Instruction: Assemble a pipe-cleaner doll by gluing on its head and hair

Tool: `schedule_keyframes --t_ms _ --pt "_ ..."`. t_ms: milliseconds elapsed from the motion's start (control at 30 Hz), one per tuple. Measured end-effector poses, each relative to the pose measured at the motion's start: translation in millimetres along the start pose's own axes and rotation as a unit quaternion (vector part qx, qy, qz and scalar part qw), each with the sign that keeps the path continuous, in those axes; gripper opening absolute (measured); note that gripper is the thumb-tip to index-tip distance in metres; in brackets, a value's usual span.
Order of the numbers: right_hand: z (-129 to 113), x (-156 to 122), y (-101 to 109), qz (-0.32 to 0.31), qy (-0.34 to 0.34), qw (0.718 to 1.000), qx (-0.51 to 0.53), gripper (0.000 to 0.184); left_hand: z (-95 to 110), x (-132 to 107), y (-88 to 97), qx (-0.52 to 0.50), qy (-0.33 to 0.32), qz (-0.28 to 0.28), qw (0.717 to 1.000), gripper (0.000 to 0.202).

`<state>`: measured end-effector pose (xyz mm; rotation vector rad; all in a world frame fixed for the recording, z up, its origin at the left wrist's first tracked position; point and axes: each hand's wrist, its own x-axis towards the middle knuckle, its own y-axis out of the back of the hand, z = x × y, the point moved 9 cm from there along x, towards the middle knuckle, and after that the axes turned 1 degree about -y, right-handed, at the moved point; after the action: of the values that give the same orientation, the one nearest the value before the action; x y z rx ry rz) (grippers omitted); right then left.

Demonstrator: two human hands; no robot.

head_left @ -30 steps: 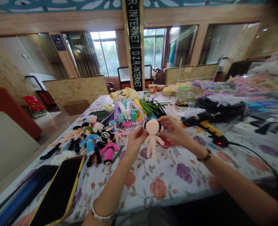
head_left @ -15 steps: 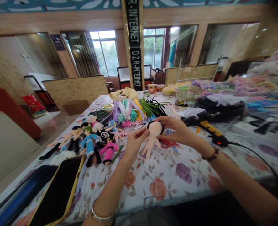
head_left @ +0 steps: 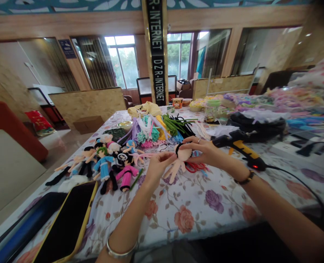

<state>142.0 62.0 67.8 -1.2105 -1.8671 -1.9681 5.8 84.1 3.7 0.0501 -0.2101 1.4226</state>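
A small peach doll (head_left: 179, 165) made of fuzzy stems, with a black band around its round head, is held above the floral tablecloth. My left hand (head_left: 162, 164) pinches it from the left at the head's edge. My right hand (head_left: 201, 151) grips the head from the right, its fingers over the top and covering part of the black band. Several finished-looking dolls (head_left: 104, 164) in blue, pink and black lie left of my hands. Behind the held doll is a pile of coloured fuzzy stems (head_left: 151, 131). Red stems (head_left: 196, 167) lie just beneath my right hand.
A black and yellow glue gun (head_left: 241, 146) with a red light stands at the right, its cord trailing to the table edge. At the front left lie a phone (head_left: 65, 223) in a yellow case and a dark blue object (head_left: 27, 223). Bagged materials (head_left: 282, 98) fill the back right.
The doll has tilted, its head leaning right and its legs swinging left. My right fingers have shifted over the top of the head, and my left hand has moved slightly right.
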Motion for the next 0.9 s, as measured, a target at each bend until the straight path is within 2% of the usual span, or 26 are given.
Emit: schedule_keyframes --t_ms 167,500,733,900 --pt "2.6 -1.1 -6.3 -0.023 0.0 1.0 -0.006 0.033 9.5 2.1 2.4 0.15 -0.059 0.024 0.987 0.017" --pt "2.6 -1.1 -10.2 -0.03 -0.004 0.999 -0.012 0.033 19.8 0.0 -3.8 0.273 -0.139 0.033 0.951 0.011" --pt "2.5 -1.4 -11.6 -0.036 0.002 0.999 -0.012 0.033 14.4 2.7 -8.1 0.312 -0.127 0.007 0.941 0.011" --pt "2.4 -0.9 -10.4 -0.04 0.005 0.999 -0.004 0.032 5.8 4.6 -10.9 0.291 -0.101 -0.022 0.951 0.015"
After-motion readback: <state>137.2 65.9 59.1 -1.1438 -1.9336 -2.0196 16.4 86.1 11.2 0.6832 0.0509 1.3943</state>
